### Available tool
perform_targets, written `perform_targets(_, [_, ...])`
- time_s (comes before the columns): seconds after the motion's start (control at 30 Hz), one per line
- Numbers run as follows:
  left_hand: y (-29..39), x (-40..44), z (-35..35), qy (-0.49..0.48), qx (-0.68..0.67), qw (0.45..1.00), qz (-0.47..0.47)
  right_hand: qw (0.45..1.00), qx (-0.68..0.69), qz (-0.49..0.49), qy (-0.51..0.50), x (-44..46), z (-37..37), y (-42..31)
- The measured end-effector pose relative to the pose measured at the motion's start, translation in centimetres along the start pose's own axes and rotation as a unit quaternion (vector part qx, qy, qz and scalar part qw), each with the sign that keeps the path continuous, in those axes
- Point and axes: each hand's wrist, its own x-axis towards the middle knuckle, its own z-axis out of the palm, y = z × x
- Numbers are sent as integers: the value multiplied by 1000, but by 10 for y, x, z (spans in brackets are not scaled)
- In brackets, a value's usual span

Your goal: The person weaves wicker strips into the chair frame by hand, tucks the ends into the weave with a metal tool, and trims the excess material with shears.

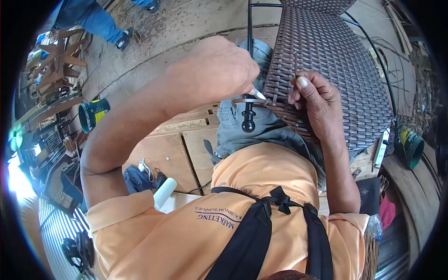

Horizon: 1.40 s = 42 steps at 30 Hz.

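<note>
A dark brown woven wicker panel [326,56] on a black metal frame rests over my lap. My left hand [210,67] is closed on a small pointed metal tool [259,94], whose tip touches the panel's lower left edge. On the other side, my right hand [315,95] pinches a thin brown strand [296,65] between thumb and fingers, close above the weave. A black knobbed piece [248,120] hangs just below the tool's tip, beside my trousers.
Another person's leg [100,23] stands at the upper left. Green pots [93,114] sit at both sides. A white power strip [381,148] lies right of the panel. A white roll [165,192] and a dark blue bag lie at the lower left.
</note>
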Motion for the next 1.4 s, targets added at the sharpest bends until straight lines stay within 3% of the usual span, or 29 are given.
perform_targets(0.17, [0,15,-10,-92,7,995,-25,1000,-2,-9,14,-3,2,0])
perform_targets(0.67, [-8,26,-3,-83,33,996,22,1000,6,-15,24,-2,4,3])
perform_targets(0.77, [-14,23,6,-31,9,998,57,999,14,-17,28,0,5,4])
perform_targets(0.87, [-17,14,19,124,0,986,112,1000,-4,-5,17,0,3,2])
perform_targets(0.97, [-2,29,-17,-143,6,990,1,1000,-4,-9,14,0,4,3])
perform_targets(1.07, [-8,22,-3,-87,-25,996,13,1000,-11,-11,13,-1,4,3])
perform_targets(1.17, [-7,12,0,42,0,996,78,1000,-17,-12,17,0,5,3])
perform_targets(1.4, [-11,24,12,-127,-57,990,-31,999,-8,-16,29,-1,8,2])
